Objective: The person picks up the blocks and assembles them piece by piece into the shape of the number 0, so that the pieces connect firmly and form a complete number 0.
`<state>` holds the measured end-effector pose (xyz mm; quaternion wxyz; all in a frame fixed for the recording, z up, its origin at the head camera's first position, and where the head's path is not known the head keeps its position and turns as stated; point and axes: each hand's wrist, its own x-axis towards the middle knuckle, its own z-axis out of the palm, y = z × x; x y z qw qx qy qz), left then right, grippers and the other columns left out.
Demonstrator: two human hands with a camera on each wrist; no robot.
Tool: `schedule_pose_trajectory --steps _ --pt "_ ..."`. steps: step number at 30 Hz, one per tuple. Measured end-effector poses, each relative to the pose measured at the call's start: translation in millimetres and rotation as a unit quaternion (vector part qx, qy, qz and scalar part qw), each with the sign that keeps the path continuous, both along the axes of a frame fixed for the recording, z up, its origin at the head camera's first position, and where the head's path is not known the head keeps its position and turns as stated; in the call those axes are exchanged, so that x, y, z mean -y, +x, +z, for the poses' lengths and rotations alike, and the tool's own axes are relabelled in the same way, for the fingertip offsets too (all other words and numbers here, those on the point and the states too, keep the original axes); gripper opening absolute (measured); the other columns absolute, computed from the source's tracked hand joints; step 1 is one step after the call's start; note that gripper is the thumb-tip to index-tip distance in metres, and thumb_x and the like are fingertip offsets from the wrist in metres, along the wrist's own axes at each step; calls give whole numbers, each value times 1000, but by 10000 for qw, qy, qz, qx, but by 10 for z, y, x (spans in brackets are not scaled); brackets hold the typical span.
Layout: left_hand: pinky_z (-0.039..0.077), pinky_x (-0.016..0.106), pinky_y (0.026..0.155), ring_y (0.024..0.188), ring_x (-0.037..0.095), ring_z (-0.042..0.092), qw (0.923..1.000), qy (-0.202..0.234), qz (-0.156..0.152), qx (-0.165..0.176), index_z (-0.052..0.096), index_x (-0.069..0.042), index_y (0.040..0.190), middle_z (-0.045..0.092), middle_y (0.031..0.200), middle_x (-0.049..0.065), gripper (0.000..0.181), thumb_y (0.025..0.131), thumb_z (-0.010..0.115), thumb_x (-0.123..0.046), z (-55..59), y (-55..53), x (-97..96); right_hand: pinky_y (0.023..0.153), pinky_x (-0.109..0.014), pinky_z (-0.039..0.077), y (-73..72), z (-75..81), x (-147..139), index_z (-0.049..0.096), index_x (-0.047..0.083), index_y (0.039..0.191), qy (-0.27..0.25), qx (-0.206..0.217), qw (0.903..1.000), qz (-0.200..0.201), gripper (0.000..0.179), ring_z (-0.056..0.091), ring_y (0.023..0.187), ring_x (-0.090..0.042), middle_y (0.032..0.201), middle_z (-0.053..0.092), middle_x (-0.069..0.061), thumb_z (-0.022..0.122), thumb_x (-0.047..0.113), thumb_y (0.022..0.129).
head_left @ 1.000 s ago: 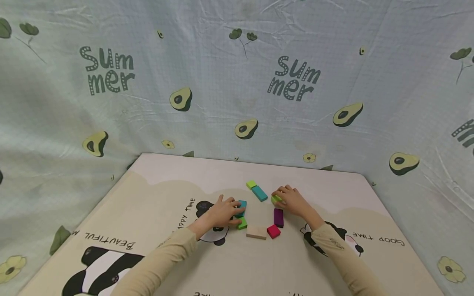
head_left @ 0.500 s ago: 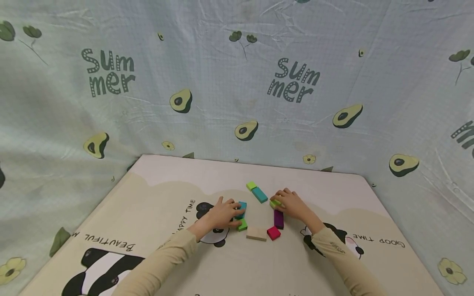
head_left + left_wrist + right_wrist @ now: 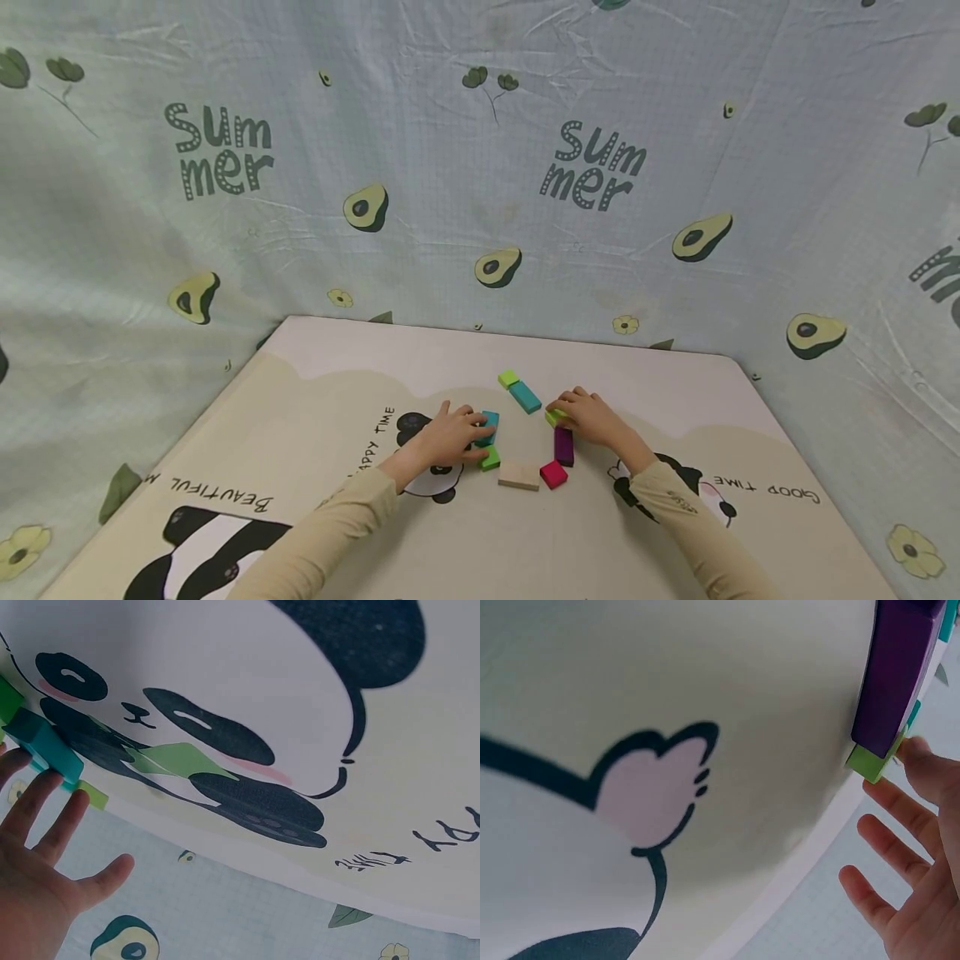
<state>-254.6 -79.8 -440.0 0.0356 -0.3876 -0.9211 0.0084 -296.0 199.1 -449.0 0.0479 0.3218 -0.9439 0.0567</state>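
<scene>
In the head view, my left hand (image 3: 444,437) touches a teal block (image 3: 487,427) with spread fingertips, its thumb beside a green block (image 3: 490,457). The left wrist view also shows fingertips on the teal block (image 3: 45,746); the thumb is mostly out of frame there. My right hand (image 3: 594,417) pinches a small lime-green block (image 3: 555,417) between thumb and index finger, the other fingers spread. That lime block (image 3: 870,762) sits against the end of a purple block (image 3: 900,675), seen as an upright strip (image 3: 563,447) in the head view.
Between the hands lie a plain wooden block (image 3: 518,476) and a red block (image 3: 553,474). Farther back, another lime block (image 3: 508,378) touches a long teal block (image 3: 525,397). All rest on a panda-printed table (image 3: 337,350), with a patterned curtain (image 3: 420,150) behind.
My right hand has drawn the lime-green block slightly left and nearer, up to the purple block's far end. The left hand stays at the teal and green blocks.
</scene>
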Motion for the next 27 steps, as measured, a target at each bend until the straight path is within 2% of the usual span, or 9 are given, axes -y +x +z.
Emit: schedule_pose_trajectory --steps 13,27 --pt "35 59 92 116 23 48 9999 -71 30 -69 53 -22 126 53 126 1 44 88 49 -44 -10 -3 1 72 -39 45 -12 -24 2 64 16 105 -70 -364 9988 323 23 51 92 -19 102 62 -2 61 12 83" --pt "36 58 92 116 23 47 9999 -86 -15 -68 52 -22 126 53 126 2 44 88 49 -43 -5 -3 5 74 -39 45 10 -11 2 63 16 107 -44 -316 9992 240 24 51 93 -19 102 62 -3 61 13 83"
